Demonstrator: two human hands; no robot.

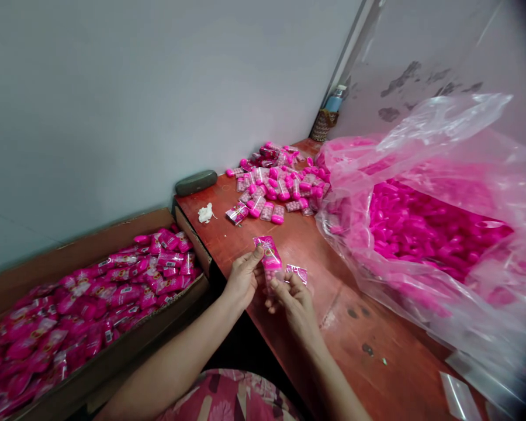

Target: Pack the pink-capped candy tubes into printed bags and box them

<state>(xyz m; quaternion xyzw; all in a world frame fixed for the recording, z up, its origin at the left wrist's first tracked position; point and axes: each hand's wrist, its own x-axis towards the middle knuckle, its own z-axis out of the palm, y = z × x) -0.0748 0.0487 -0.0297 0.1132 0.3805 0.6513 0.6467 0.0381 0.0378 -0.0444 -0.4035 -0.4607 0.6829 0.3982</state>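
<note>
Above the red table (pixel 307 339) my two hands come together on one small candy container. Its lower part shows pale pink beads, and a printed pink wrapper (pixel 269 250) covers its upper part. With thumb and fingers my left hand (pixel 244 279) pinches the wrapper's left side. My right hand (pixel 296 301) grips the bead-filled lower end, its fingers partly hidden behind it. Just beyond the right fingers shows a second shiny pink printed wrapper (pixel 298 272); whether the hand holds it or it lies on the table, I cannot tell.
A heap of bead-filled containers (pixel 283 188) lies at the table's far end, beside a crumpled white scrap (pixel 206 213) and a dark oblong object (pixel 196 182). A large plastic bag (pixel 355 245) of pink pieces stands right. A cardboard box (pixel 193 234) of wrapped packs sits left.
</note>
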